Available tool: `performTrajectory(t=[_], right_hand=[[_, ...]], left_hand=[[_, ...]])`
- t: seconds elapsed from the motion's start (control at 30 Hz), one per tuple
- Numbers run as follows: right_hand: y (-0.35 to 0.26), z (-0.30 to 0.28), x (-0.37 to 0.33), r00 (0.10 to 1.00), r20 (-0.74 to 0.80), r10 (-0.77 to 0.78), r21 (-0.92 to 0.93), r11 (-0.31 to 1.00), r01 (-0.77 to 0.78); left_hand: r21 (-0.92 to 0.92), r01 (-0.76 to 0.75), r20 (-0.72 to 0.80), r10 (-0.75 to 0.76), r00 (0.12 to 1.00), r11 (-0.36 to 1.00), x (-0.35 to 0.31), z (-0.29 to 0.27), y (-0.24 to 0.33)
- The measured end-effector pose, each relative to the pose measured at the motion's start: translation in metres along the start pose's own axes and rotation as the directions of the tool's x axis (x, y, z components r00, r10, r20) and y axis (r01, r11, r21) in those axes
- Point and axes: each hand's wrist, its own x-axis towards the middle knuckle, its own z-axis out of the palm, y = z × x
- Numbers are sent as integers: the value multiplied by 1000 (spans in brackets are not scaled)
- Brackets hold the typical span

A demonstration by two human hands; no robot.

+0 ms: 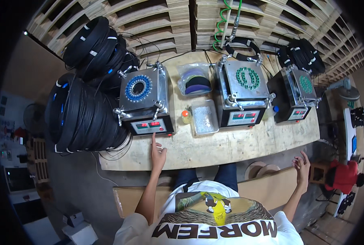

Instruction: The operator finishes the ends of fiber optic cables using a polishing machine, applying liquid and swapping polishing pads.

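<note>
The left hand (159,152) points at the lower edge of the control panel (148,126) on the left machine (146,107), which stands at the left end of the wooden table (214,151). Its index finger is straight and the other fingers are bent in; I cannot tell if the fingertip touches the panel. A ring of blue pieces (129,90) lies on the machine's metal top, with clamps at the corners.

The right hand (302,169) hangs in the air off the table's front right side, fingers apart and loosely bent.

Large black coils of cable (84,114) crowd the left machine's left side, with more stacked behind. On its other side, a plastic bag (194,83), a bottle with an orange cap (186,118) and a clear tray (206,133) of small pale bits take up the gap before the middle machine (241,103). A bottle with a blue cap (270,112) stands between that and the right machine (286,94). These 2 machines carry green pieces on top. Wooden pallets (157,24) rise behind the table.
</note>
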Motion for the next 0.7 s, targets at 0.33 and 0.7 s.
performTrajectory(t=[0.33, 0.7], right_hand=[[-68, -79, 199, 967, 79, -243, -52, 968, 247], [-186, -97, 352, 752, 61, -656, -44, 751, 659]], left_hand=[[171, -95, -318, 146, 937, 981, 17, 67, -7], [913, 290, -255, -153, 955, 288, 6, 40, 106]])
